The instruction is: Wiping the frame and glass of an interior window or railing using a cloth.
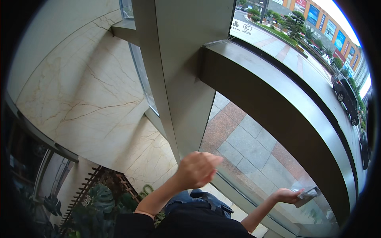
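My left hand [198,169] is raised in front of the metal window post [175,74], its fingers curled together and slightly blurred. I see nothing in it, though the inside of the palm is hidden. Farther right, my right hand [287,195] grips a crumpled grey-and-white item [307,195], perhaps a cloth or a packet. That item is in front of the lower glass pane [268,175], and I cannot tell whether it touches the glass. Above this hand, a thick curved-looking metal crossbar [276,110] runs out from the post.
A veined marble surface [98,89] fills the left side. Broad-leaved plants [101,197] grow behind a low slatted fence [80,190] at lower left, near a coiled green hose [148,188]. Beyond the glass are paving [248,136] and a parked dark car [345,95].
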{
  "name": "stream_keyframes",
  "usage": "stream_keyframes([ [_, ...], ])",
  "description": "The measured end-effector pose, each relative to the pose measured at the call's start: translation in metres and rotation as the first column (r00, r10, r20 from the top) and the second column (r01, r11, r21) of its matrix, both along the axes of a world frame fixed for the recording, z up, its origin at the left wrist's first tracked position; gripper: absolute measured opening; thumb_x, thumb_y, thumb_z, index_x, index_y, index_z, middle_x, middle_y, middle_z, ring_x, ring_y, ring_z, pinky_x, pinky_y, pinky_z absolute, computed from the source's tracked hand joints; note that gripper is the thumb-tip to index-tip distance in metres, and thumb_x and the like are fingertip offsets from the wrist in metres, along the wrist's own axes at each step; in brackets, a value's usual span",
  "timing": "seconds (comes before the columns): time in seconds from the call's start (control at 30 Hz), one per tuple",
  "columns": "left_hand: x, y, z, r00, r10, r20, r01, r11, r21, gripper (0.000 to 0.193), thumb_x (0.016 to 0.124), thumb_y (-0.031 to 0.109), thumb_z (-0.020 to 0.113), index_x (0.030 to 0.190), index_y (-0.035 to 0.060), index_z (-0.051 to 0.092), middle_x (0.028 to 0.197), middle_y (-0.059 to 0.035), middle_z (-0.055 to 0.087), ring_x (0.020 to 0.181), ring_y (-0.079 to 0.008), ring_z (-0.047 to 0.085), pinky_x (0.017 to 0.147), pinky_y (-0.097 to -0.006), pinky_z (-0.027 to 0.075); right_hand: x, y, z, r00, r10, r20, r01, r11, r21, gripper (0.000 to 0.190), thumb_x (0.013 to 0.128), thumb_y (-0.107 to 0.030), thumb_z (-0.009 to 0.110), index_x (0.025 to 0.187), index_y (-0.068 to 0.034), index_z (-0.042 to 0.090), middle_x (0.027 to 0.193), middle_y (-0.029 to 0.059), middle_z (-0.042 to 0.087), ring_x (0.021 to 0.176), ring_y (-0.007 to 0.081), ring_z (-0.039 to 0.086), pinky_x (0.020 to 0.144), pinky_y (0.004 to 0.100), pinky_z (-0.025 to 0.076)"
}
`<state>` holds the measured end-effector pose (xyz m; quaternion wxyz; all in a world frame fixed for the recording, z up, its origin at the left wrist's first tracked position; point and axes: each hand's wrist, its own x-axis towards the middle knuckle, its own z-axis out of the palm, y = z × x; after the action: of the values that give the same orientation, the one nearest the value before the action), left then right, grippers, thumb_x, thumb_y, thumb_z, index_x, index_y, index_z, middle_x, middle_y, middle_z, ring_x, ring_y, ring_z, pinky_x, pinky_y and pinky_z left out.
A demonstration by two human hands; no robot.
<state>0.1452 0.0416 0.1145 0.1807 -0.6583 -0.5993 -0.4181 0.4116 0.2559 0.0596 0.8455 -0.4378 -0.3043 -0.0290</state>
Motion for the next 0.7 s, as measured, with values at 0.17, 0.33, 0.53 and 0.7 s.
stream_keyframes([
  [0.17,-0.058,-0.033,-0.027,0.855,0.386,0.346,-0.487,0.828,0.278,0.045,0.07,0.014,0.06,0.108,-0.0027,0.046,0.099,-0.0167,0.048,0.09,-0.0288,0.047,0.077,-0.0356,0.04,-0.144,-0.04,-0.006,0.854,0.357,0.378,-0.354,0.932,-0.08,0.036,0.087,-0.016,0.042,0.112,0.008,0.05,0.115,0.0212,0.053,0.108,0.0306,0.051,0.093,0.0373,0.036],
  [0.33,-0.09,-0.017,-0.013,0.874,0.36,0.326,-0.433,0.882,0.188,0.082,0.064,0.029,0.069,0.126,-0.0016,0.025,0.121,-0.0163,0.031,0.107,-0.0263,0.035,0.086,-0.0369,0.033,-0.243,-0.062,0.058,0.425,0.359,0.831,-0.472,0.871,-0.135,0.039,0.079,-0.004,0.039,0.115,0.001,0.051,0.114,0.0209,0.053,0.109,0.0319,0.049,0.094,0.0381,0.034],
  [0.53,-0.115,-0.01,-0.017,0.941,0.19,0.28,-0.257,0.939,0.226,0.102,0.056,0.028,0.075,0.131,-0.0018,0.013,0.123,-0.0178,0.026,0.112,-0.0291,0.032,0.093,-0.0406,0.028,-0.283,-0.079,0.048,0.238,0.528,0.815,-0.584,0.748,-0.315,0.047,0.067,0.007,0.042,0.113,0.006,0.049,0.118,0.0266,0.047,0.113,0.0437,0.042,0.096,0.0457,0.029],
  [0.7,-0.123,-0.012,-0.01,0.955,0.148,0.256,-0.211,0.948,0.238,0.104,0.055,0.031,0.078,0.128,-0.0025,0.012,0.118,-0.0198,0.028,0.108,-0.03,0.033,0.088,-0.0402,0.032,-0.282,-0.09,-0.017,0.266,0.595,0.759,-0.559,0.736,-0.382,0.048,0.068,0.011,0.04,0.115,0.008,0.047,0.118,0.0255,0.048,0.113,0.0363,0.046,0.099,0.045,0.029],
])
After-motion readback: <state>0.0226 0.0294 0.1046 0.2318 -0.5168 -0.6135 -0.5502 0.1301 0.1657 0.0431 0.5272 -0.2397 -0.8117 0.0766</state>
